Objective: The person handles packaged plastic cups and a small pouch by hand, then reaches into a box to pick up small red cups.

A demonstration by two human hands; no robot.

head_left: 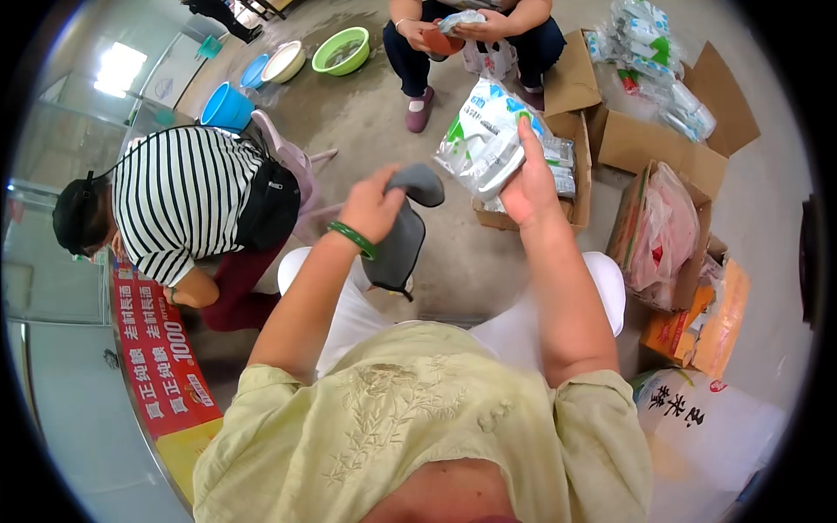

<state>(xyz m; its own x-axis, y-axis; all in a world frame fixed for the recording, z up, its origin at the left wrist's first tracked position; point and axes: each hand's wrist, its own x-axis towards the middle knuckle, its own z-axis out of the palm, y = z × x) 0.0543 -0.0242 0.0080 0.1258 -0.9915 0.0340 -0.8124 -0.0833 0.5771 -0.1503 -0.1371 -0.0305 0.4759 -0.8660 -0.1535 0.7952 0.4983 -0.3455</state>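
Observation:
My left hand point(370, 212), with a green bangle at its wrist, is closed on a dark grey slipper-like item point(398, 248). One rounded end of it juts out to the right, and the wider part hangs below my fingers with a dark edge. I cannot make out its exact kind. In front of me on the right, my right hand point(529, 183) grips a plastic packet point(488, 135) printed in white, blue and green. My thumb lies over its right edge. Just behind that hand stands an open cardboard box point(580, 174) with similar packets in it.
Facing me, a seated person holds a reddish-brown item point(442, 40) and a packet. Another, in a striped shirt point(183, 192), bends at the left beside a red banner point(161, 349). Cartons point(663, 144) and a white sack point(706, 427) line the right. Basins point(342, 52) stand farther back.

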